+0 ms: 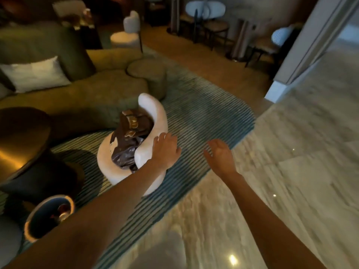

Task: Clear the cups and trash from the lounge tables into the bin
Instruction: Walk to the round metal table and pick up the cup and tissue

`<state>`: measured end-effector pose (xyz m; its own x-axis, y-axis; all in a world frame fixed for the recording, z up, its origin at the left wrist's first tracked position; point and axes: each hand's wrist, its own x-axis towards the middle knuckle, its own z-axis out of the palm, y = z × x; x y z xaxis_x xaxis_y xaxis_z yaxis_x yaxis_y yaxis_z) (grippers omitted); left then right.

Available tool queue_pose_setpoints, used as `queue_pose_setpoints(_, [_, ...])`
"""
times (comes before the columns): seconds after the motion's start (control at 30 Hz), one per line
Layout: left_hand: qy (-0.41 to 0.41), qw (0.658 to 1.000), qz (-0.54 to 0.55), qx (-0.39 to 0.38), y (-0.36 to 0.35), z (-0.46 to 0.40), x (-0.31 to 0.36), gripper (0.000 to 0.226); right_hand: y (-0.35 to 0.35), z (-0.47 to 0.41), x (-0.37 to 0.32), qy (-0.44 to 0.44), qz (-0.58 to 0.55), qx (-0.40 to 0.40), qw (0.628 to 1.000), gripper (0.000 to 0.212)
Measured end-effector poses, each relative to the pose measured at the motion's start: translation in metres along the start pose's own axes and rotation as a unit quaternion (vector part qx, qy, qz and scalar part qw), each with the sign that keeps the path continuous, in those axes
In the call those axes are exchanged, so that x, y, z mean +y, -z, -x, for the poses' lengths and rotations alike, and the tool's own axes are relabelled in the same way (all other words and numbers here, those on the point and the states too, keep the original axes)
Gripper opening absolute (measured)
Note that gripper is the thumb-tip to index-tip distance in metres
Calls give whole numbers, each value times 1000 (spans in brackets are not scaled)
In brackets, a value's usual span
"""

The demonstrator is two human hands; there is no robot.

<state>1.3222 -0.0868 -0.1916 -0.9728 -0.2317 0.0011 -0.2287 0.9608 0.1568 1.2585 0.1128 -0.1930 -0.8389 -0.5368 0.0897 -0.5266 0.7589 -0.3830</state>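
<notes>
Head view: both bare forearms are stretched forward from the bottom edge. The left hand (165,150) is seen back-up near the middle of the picture, its fingers straight and spread, laid against or just over the curved back of a small white armchair (153,121); actual contact cannot be confirmed through the motion blur. The right hand (220,155) is raised just beside it at 3 o'clock, thumb side up and palm partly turned inward, fingers loosely extended, nothing held. Both hands are wide and empty.

On the armchair seat a dark brown bag (129,140) with gold-coloured fittings is lying, partly covered by the left wrist. The whole picture is dim and smeared, so small items cannot be made out. At 8 o'clock from the hands, well apart and close to the left forearm, a round bin (48,216) with a lit rim is seen on the striped rug (194,117); something reddish and something shiny are inside it, too blurred to name. A dark round desk (21,138) is cut off by the left edge at 9 o'clock. A green sofa (77,98) with a white cushion (37,74) lies at 10 o'clock. Marble floor (291,162) fills the right side.
</notes>
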Motion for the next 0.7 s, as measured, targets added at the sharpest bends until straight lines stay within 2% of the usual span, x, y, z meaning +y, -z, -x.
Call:
queue_pose_setpoints(0.17, [-86, 994, -13, 71, 43, -133, 55, 45, 82, -101, 69, -4, 44, 69, 997, 46])
queue_pose_setpoints(0.43, [-121, 989, -20, 83, 76, -340, 159, 51, 172, -241, 176, -61, 55, 104, 991, 51])
queue_pose_setpoints(0.7, [-139, 984, 0, 110, 78, -503, 242, 50, 209, -357, 304, -66, 47, 129, 988, 45])
